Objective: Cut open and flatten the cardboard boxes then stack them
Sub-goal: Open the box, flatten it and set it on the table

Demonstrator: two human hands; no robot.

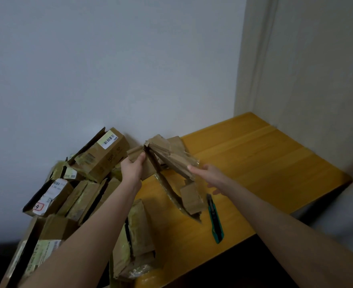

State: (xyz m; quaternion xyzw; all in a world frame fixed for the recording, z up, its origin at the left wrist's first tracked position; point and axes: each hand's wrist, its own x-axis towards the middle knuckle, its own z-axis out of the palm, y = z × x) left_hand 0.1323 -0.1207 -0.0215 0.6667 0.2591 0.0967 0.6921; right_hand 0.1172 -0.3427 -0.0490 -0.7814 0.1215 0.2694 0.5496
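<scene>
The left hand (133, 169) pinches the left flap of a cut-open box (171, 156), with the thumb on the near face. The right hand (207, 175) grips the right edge the same way. The fingers of both are mostly hidden behind the cardboard.

The box hangs spread between the hands above the table (254, 163). Whether its torn lower flap touches the tabletop beside the knife (215, 219) is unclear.

Both arms reach forward, nearly straight. The pile (78, 183) of boxes at left is blurred, partly covered by the left arm and cut off at the bottom edge.
</scene>
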